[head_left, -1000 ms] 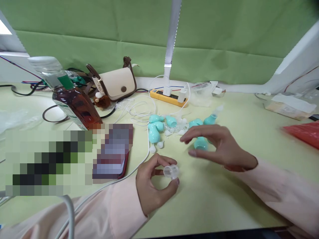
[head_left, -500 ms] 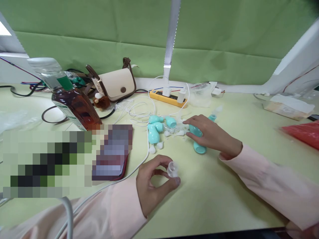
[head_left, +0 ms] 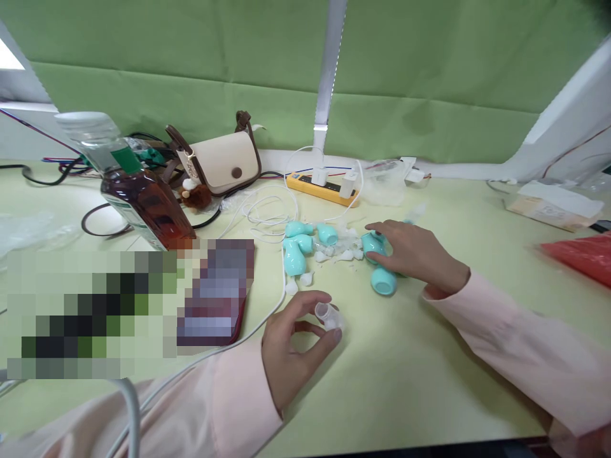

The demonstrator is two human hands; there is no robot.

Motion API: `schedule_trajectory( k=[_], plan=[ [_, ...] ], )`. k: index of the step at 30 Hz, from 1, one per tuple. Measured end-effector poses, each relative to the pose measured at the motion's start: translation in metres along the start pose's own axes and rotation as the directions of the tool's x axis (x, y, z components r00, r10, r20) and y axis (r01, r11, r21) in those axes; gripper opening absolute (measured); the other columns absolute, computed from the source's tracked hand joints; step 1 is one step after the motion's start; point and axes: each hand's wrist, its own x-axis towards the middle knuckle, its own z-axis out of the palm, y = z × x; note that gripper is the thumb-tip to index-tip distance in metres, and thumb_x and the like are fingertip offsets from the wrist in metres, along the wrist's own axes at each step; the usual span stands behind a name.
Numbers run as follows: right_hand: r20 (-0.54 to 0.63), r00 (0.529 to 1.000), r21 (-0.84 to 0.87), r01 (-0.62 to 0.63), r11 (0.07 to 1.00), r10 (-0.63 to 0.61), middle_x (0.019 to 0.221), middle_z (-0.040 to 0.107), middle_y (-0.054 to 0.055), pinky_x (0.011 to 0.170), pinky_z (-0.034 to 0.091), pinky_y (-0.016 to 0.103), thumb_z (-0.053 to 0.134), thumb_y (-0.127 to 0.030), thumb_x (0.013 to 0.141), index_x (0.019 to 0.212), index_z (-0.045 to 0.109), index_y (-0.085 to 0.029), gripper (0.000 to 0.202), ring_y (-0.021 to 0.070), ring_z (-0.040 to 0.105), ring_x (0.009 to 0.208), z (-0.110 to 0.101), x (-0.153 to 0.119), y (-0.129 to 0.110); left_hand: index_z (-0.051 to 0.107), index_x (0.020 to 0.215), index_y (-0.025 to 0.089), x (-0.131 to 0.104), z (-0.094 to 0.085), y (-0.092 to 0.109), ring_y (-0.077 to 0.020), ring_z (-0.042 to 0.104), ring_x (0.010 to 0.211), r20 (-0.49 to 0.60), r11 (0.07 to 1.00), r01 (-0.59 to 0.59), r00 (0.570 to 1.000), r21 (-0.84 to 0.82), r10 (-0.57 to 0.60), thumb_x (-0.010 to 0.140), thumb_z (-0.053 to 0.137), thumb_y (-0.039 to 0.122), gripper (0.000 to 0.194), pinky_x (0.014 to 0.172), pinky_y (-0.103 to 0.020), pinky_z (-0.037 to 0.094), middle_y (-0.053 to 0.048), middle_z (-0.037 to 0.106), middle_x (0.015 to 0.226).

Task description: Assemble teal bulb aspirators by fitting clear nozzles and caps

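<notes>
Between the thumb and fingers of my left hand (head_left: 300, 346) is a small clear plastic fitting (head_left: 329, 314), its round open end tilted up. To the right, my right hand (head_left: 410, 254) has its thumb and fingers around a teal bulb (head_left: 373, 246), part of which they hide. Just below this hand lies another teal bulb (head_left: 383, 282), its round opening facing me. Left of it, several teal bulbs (head_left: 294, 254) sit in a cluster, with small white nozzles (head_left: 306, 278) and clear plastic pieces (head_left: 334, 247) next to them.
A phone (head_left: 217, 292) and a tall bottle of brown liquid (head_left: 147, 203) stand to the left, near a cream handbag (head_left: 222, 162). White cables run to a yellow power strip (head_left: 310, 189). A tissue pack (head_left: 551, 205) and red plastic bag (head_left: 582, 254) are at the right.
My right hand has moved slightly right and closed around a teal bulb. The clear fitting in my left hand has tipped, its open end now leaning left.
</notes>
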Motion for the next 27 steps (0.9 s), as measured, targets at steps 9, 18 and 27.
schedule_trajectory(
  k=[9,18,27],
  plan=[
    [-0.071,0.995,0.085,0.075,0.994,-0.069,0.089,0.058,0.008,0.055,0.041,0.029,0.048,-0.028,0.070,0.105,0.050,-0.018,0.037,0.0228,0.057,0.076,0.007,0.002,-0.002,0.039,0.087,0.021,0.002,0.003,0.003,-0.0112,0.056,0.079,-0.020,0.994,0.057,0.998,-0.095,-0.060,0.073,0.054,0.013,0.022,0.063,-0.020,0.045,-0.002,0.060,0.089],
    [-0.405,0.908,0.378,0.271,0.885,-0.105,0.091,0.054,0.008,0.069,0.045,0.036,0.052,-0.020,0.068,0.101,0.042,-0.022,0.035,0.0233,0.054,0.083,-0.023,-0.019,-0.020,0.045,0.103,0.019,0.002,0.001,0.003,-0.0149,0.057,0.079,-0.038,0.989,0.101,0.994,-0.106,-0.106,0.076,0.053,0.023,0.029,0.064,-0.026,0.047,-0.005,0.062,0.084],
    [-0.177,0.860,0.635,0.472,0.611,-0.479,0.083,0.054,0.002,0.066,0.043,0.026,0.050,-0.006,0.061,0.090,0.047,-0.020,0.032,0.0140,0.051,0.075,-0.044,-0.051,-0.048,0.032,0.078,0.021,0.002,0.002,0.001,-0.0099,0.053,0.056,-0.062,0.938,0.114,0.988,-0.327,-0.142,0.079,0.050,0.033,0.021,0.053,-0.023,0.044,0.003,0.058,0.063]
  ],
)
